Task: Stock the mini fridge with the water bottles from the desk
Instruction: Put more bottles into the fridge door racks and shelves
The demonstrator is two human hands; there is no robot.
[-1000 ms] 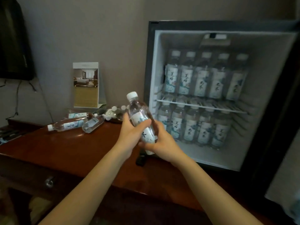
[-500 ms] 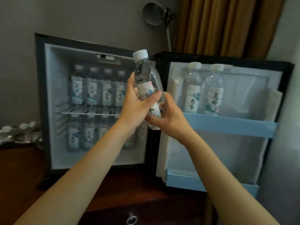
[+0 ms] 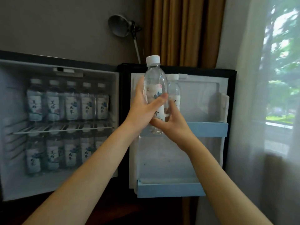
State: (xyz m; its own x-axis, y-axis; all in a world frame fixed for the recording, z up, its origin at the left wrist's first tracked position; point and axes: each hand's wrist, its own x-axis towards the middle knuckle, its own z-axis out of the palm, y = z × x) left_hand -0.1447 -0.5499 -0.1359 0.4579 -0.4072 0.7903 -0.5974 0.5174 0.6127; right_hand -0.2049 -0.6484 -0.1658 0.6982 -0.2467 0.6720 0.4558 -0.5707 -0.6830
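Observation:
Both hands hold one clear water bottle (image 3: 155, 82) with a white cap upright in front of the open fridge door (image 3: 194, 143). My left hand (image 3: 142, 109) grips its middle from the left, thumb across the label. My right hand (image 3: 172, 125) holds its lower part from the right. Behind it another bottle (image 3: 174, 91) stands in the door's upper blue shelf (image 3: 209, 129). The mini fridge (image 3: 14, 184) interior holds two rows of several labelled bottles (image 3: 68, 103), above and below a wire shelf (image 3: 61, 129).
The door's lower blue shelf (image 3: 170, 190) shows no bottles. A wall lamp (image 3: 120, 26) hangs above the fridge, brown curtains (image 3: 181, 30) behind it. A sheer curtain and window (image 3: 276, 95) fill the right. Dark wooden desk surface (image 3: 129, 211) lies below the fridge.
The view swung right from the desk to the fridge door. The bottle, held in both hands throughout, has moved up and right, now upright in front of the door's upper shelf.

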